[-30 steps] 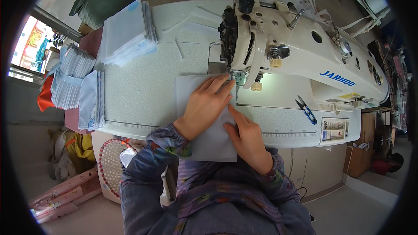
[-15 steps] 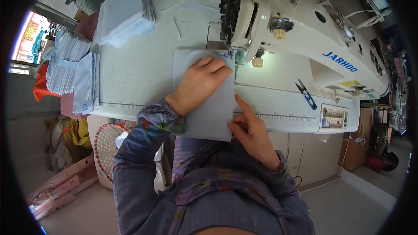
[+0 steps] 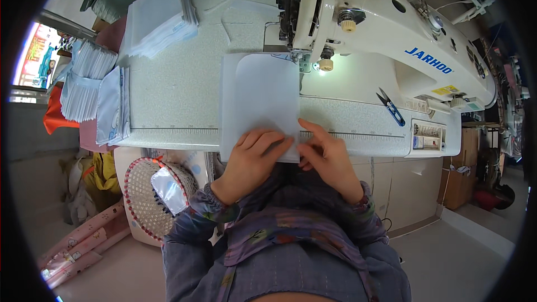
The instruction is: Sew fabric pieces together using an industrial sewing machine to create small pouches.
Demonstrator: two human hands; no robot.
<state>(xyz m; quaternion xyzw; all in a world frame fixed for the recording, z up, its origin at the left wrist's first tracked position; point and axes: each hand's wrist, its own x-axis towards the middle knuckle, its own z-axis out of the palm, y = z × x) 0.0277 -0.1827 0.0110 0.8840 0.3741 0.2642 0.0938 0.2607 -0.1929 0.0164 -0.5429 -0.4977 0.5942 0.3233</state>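
A pale blue-grey fabric piece lies under the needle end of a white sewing machine, its far right corner at the presser foot. It looks layered, and its near end reaches past the table's front edge. My left hand is closed at the near end, fingers bent over the cloth and thumb pointing right. At the near right corner my right hand pinches the cloth's edge, with the index finger reaching forward along the side. The left fingertips are partly hidden.
Blue-handled thread snips lie right of the cloth, beside a small parts tray. Stacked fabric pieces sit at the far left, with more bundles on the table's left end. Below stands a woven basket.
My left hand has come back from the far part of the cloth near the needle to its near end. My right hand stays at the near right corner. The view has shifted slightly.
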